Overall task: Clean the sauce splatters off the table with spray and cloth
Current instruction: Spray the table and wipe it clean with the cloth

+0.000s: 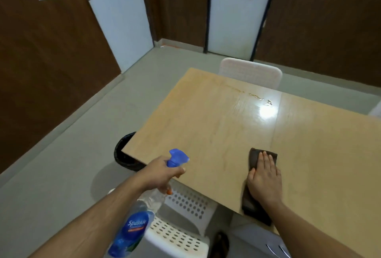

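While gripped around its neck by the left hand (pixel 162 172), spray bottle (pixel 134 224) held tilted over the near left corner of the wooden table (pixel 206 129), blue trigger head (pixel 178 157) aimed out across the tabletop, clear body with blue "Sparkle" label angled back down along the forearm. Fingers closed snugly about the neck, index finger forward near the trigger; whether pressing it, cannot tell.

Right hand (pixel 265 177) laid flat and open, palm down, fingers together and stretched, pressing on a dark brown cloth (pixel 254 158) at the near edge of the table. Cloth showing beyond the fingertips and trailing back under the wrist, its near end hanging off the table edge.

Sauce splatters (pixel 258 97) far across the table, a thin brownish streak with small blobs near a bright glare patch, well apart from both hands and closer in line with the right one.

White perforated chair (pixel 181 226) tucked below the near edge between the arms; another white chair (pixel 250 74) at the far side; black bin (pixel 123 154) on the floor beside the left corner.
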